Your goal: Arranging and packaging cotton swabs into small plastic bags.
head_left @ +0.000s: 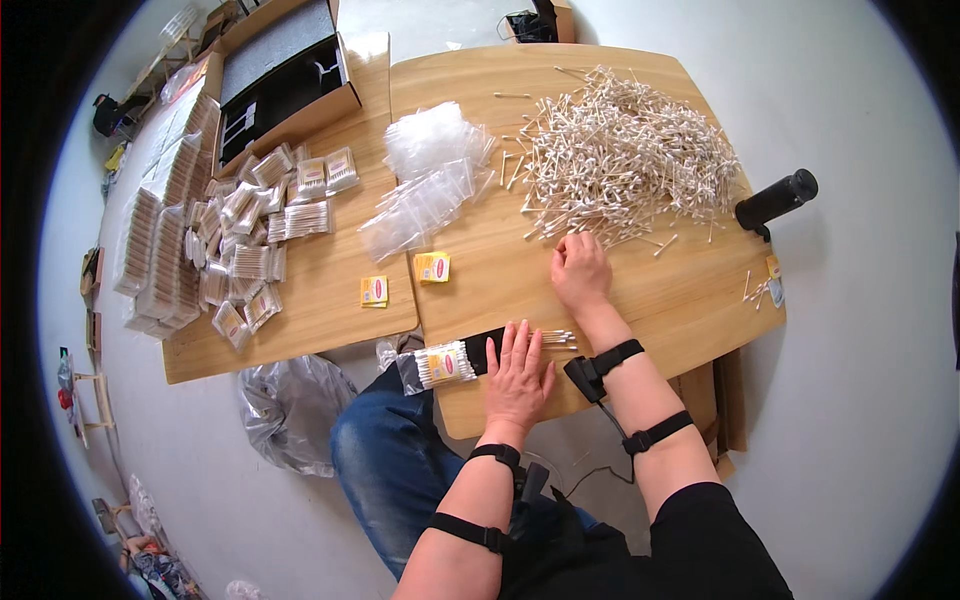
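Observation:
My left hand lies flat with its fingers stretched out, over a black strip near the table's front edge. To its right, a few cotton swabs stick out from beneath it. On its left lies a clear bag of cotton swabs with a yellow and white card in it. My right hand is curled, fingers bent together, at the near edge of a big loose heap of cotton swabs. Whatever its fingers may hold is hidden.
Clear empty bags lie mid-table, with small yellow cards nearer me. Filled swab packets pile up at left beside tall stacks of packs and an open cardboard box. A black cylinder stands at the right edge.

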A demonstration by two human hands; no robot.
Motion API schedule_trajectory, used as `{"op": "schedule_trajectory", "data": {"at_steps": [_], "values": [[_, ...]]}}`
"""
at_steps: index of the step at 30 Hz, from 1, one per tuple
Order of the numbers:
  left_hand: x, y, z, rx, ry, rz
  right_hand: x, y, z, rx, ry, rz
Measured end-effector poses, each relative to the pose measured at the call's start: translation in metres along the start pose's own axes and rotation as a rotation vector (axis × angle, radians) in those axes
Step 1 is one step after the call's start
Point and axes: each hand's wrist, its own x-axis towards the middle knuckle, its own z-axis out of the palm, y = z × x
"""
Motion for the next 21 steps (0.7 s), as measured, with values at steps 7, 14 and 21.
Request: {"op": "schedule_trajectory", "data": {"at_steps": [7, 14, 21], "values": [[-0.002, -0.002, 0.000, -0.025, -0.012, -0.018, -0.016, 0.010, -0.031, 0.111, -0.075, -0.195], [0.001, 0.000, 0.001, -0.039, 0.031, -0.001, -0.027, 0.031, -0.050, 0.203, -0.097, -0.266], [0.002, 0.000, 0.000, 0.012, -0.008, -0.025, -0.049, 0.018, -0.054, 0.393, -0.334, -0.046]]}}
